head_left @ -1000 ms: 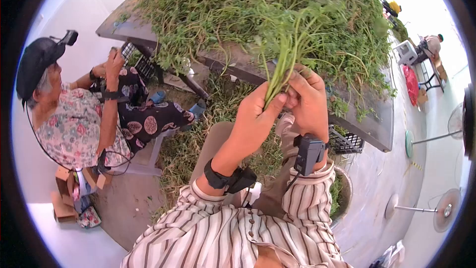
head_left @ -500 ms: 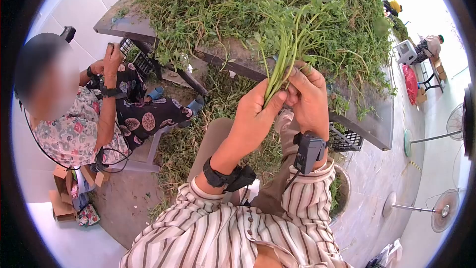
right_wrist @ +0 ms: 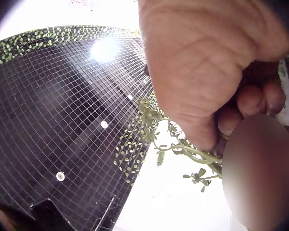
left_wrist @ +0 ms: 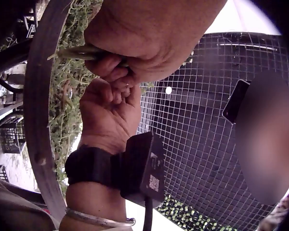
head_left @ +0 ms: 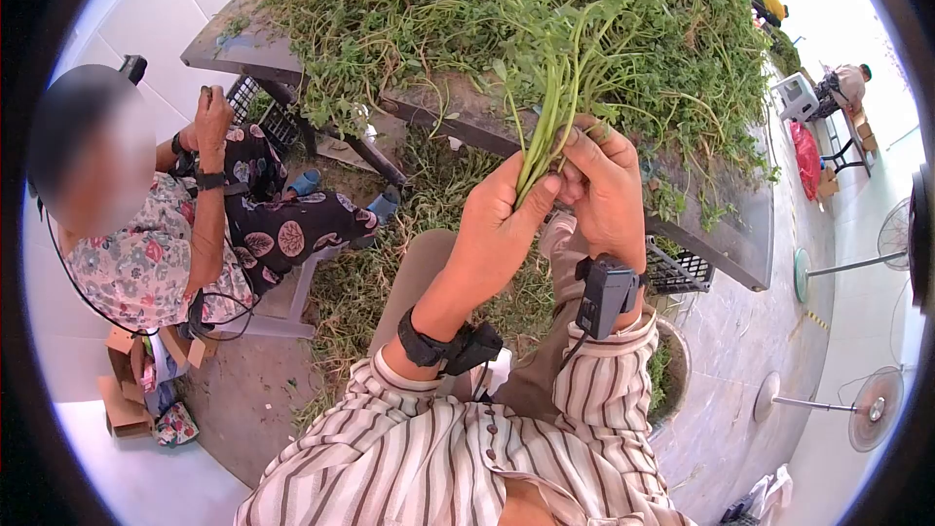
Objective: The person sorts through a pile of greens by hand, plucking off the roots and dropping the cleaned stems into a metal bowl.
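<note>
A small bunch of leafy green stems [head_left: 553, 117] stands upright in the head view, its leaves fanning out over the heap behind. My left hand [head_left: 499, 209] grips the lower stems between thumb and curled fingers. Close beside it, my right hand [head_left: 606, 180] pinches at the same bunch, fingers curled in near the left thumb. The left wrist view has the stem ends [left_wrist: 77, 52] sticking out of the left hand, with the right hand facing it. Leafy sprigs [right_wrist: 195, 153] come out past the right hand's thumb in the right wrist view.
A large heap of greens [head_left: 438, 10] covers the dark table [head_left: 721, 244] ahead. Loose plant litter [head_left: 341, 321] lies on the floor. To the left sits another person [head_left: 146, 253]. A black crate [head_left: 682, 271], a round tub [head_left: 674, 370] and fans [head_left: 872, 411] are on the right.
Both hands stay on the bunch, with only slight finger movement and a small shift upward in view. At left, the other person's head has turned and their hands have shifted slightly.
</note>
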The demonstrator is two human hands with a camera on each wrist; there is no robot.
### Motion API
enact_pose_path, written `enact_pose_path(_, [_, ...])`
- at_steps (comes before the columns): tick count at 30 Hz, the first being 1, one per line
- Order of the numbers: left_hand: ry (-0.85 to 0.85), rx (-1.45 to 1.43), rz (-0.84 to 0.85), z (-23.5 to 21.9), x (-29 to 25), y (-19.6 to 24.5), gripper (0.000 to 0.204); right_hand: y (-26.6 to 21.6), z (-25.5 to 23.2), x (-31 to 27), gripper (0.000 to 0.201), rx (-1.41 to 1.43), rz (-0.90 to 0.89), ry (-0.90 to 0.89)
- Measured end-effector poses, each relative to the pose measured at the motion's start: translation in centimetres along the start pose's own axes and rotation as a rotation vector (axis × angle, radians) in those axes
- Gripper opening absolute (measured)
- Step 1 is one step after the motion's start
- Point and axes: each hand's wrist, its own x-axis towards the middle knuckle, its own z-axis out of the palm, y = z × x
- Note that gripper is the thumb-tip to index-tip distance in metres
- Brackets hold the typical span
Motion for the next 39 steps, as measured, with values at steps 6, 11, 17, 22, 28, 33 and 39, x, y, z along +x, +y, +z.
enact_pose_path(6, [-0.001,-0.002,-0.005,0.04,0.02,0.05,0.029,0.19,-0.1,0.03,0.01,-0.008,-0.007,-0.006])
enact_pose_path(11, [0.007,-0.029,0.005,0.02,0.01,-0.01,0.022,0.1,-0.12,0.09,0.01,-0.024,-0.012,-0.016])
enact_pose_path(17, [0.011,-0.01,0.002,0.04,-0.02,0.13,0.021,0.23,-0.18,0.08,0.01,-0.018,-0.015,-0.005])
enact_pose_path(22, [0.005,-0.01,0.005,-0.06,0.06,0.11,0.021,0.14,-0.09,0.14,0.01,-0.028,-0.005,-0.004])
enact_pose_path(28, [-0.006,-0.009,0.016,-0.03,0.11,0.07,0.023,0.2,-0.14,0.1,0.01,-0.01,-0.008,0.0])
enact_pose_path(33, [-0.01,-0.003,0.018,-0.03,0.14,-0.02,0.024,0.13,-0.12,0.05,0.01,-0.017,-0.018,-0.002])
enact_pose_path(39, [-0.008,0.021,0.004,0.04,0.05,0.16,0.028,0.13,-0.27,0.06,0.01,-0.015,-0.007,0.002])
